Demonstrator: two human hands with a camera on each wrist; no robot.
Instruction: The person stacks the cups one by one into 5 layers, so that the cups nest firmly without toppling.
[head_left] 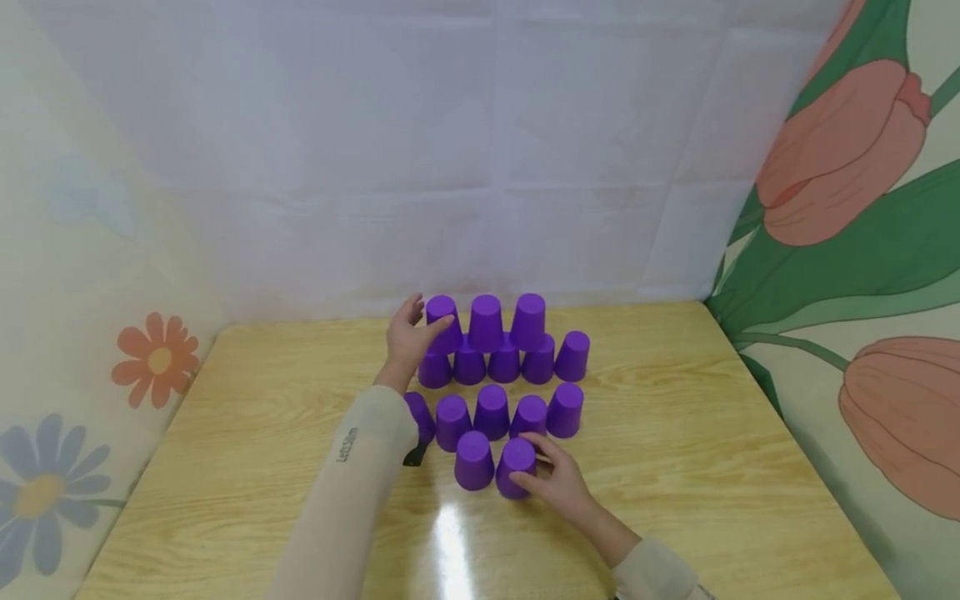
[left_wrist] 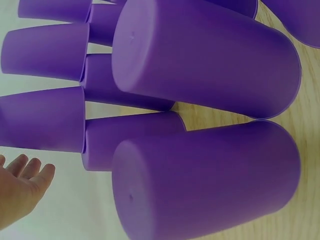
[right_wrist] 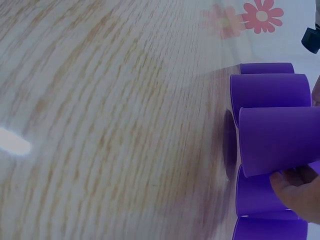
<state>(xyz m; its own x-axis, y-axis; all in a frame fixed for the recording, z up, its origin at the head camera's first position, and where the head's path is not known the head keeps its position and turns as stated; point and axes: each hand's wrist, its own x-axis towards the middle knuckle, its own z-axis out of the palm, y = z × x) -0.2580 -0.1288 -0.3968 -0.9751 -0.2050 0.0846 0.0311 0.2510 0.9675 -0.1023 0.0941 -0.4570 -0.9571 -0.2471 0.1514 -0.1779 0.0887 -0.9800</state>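
Observation:
Several purple cups stand upside down in rows on the wooden table. My left hand (head_left: 410, 343) is at the left cup of the upper tier (head_left: 442, 323), its thumb in front of the cup and its fingers spread at the side. In the left wrist view, the fingers (left_wrist: 31, 176) look relaxed and a little apart from that cup (left_wrist: 42, 120). At the front, my right hand (head_left: 558, 482) grips a purple cup (head_left: 516, 468) between thumb and fingers. In the right wrist view, this held cup (right_wrist: 280, 137) is beside others, its rim seemingly just off the table.
Three cups form the upper tier, resting on a back row (head_left: 504, 362). A middle row (head_left: 491, 412) stands before it, and one front cup (head_left: 474, 462) is left of the held one. Behind the table (head_left: 660, 417) hangs a white cloth (head_left: 360, 167).

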